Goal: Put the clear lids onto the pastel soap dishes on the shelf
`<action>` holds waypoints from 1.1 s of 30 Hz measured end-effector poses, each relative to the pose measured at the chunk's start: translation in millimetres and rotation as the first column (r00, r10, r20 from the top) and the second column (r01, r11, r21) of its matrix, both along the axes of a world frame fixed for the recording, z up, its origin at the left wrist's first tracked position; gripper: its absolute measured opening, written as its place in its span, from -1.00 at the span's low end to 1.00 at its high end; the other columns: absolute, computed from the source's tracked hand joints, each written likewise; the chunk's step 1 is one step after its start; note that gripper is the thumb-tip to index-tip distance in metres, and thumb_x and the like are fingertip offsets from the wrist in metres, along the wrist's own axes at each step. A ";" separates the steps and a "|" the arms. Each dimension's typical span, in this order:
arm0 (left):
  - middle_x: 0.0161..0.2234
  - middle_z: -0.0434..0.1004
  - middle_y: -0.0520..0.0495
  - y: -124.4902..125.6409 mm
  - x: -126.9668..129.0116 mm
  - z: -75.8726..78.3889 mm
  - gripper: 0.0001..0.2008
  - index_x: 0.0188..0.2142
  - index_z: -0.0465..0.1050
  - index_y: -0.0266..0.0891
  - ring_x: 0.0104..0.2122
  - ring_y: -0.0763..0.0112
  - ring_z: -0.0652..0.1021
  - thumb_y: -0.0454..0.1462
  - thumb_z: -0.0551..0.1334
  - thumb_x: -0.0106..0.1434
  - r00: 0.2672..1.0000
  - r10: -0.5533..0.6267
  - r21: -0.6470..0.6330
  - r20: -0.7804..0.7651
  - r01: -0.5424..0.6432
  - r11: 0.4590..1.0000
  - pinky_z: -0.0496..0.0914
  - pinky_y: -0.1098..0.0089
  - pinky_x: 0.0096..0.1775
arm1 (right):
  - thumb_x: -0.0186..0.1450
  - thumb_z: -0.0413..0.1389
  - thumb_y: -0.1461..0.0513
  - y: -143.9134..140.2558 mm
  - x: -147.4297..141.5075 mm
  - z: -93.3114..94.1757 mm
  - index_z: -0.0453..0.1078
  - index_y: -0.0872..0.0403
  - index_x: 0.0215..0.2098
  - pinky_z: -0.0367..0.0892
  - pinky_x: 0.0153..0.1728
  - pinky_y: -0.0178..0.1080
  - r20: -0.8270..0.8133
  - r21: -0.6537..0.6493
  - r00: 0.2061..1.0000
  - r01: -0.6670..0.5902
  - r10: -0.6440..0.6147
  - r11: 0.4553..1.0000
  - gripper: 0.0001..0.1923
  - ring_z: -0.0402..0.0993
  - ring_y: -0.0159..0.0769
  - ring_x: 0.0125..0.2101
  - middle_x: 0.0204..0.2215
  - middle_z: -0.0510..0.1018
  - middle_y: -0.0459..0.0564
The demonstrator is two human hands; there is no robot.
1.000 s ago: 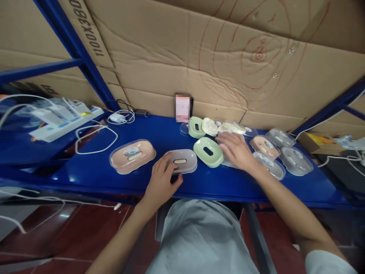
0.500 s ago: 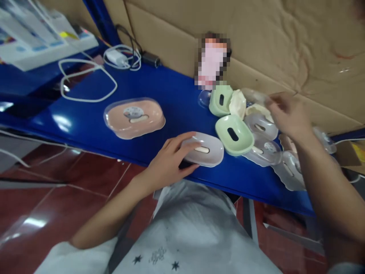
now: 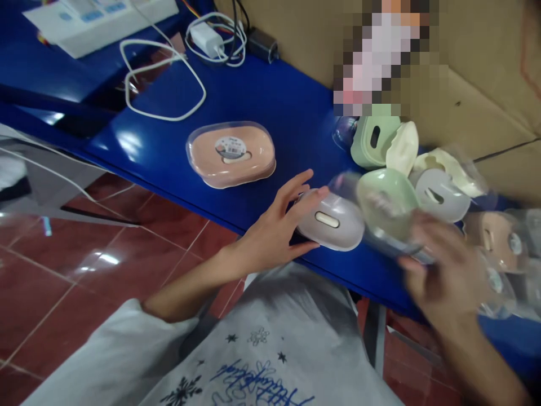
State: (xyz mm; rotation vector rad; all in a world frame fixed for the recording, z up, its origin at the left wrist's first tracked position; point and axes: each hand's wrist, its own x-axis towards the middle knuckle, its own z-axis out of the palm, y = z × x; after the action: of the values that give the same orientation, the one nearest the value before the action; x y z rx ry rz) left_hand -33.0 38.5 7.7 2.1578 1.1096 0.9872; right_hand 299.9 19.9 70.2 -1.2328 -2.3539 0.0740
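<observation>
My left hand (image 3: 274, 231) grips the left end of a pale lilac soap dish (image 3: 342, 228), thumb and fingers round its rim. A cream oval piece sits in the slot at its middle. My right hand (image 3: 448, 270), smeared by motion, holds a clear plastic cover (image 3: 391, 243) just right of the lilac dish. Through and behind that cover shows a light green soap dish (image 3: 391, 189). A pink soap dish (image 3: 257, 149) under a clear cover with a round label lies to the left of my left hand.
Further right lie another green dish (image 3: 367, 141), cream wavy-edged pieces (image 3: 403, 149), a grey-lilac dish (image 3: 452, 197) and a covered peach dish (image 3: 492, 234). White cable (image 3: 164, 118), a charger (image 3: 207, 40) and a power strip (image 3: 101, 28) occupy the back left. Cardboard (image 3: 486, 107) lines the rear.
My right hand has come from the back right towards me and leftward, bringing the clear cover beside the lilac dish. My left hand keeps its hold on that dish. The view has shifted.
</observation>
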 end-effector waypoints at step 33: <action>0.44 0.34 -0.03 -8.4 2.6 -10.3 -0.15 0.40 0.28 0.41 0.18 -0.20 0.65 -0.04 0.54 0.19 0.964 0.264 -0.003 -0.035 -0.264 0.964 0.77 -0.16 -0.12 | 0.44 -0.01 0.38 5.8 -34.5 -76.0 0.11 -0.21 0.58 0.70 -0.02 -0.25 -0.184 -0.126 0.964 -0.218 0.194 0.968 -0.21 0.68 -0.17 0.12 0.32 0.51 -0.13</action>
State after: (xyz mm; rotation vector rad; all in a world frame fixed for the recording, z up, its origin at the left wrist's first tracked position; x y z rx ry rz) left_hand -30.3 30.1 -2.6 2.0634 1.4440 1.0605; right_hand 265.5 25.8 -5.8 -0.9961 -2.3503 0.4108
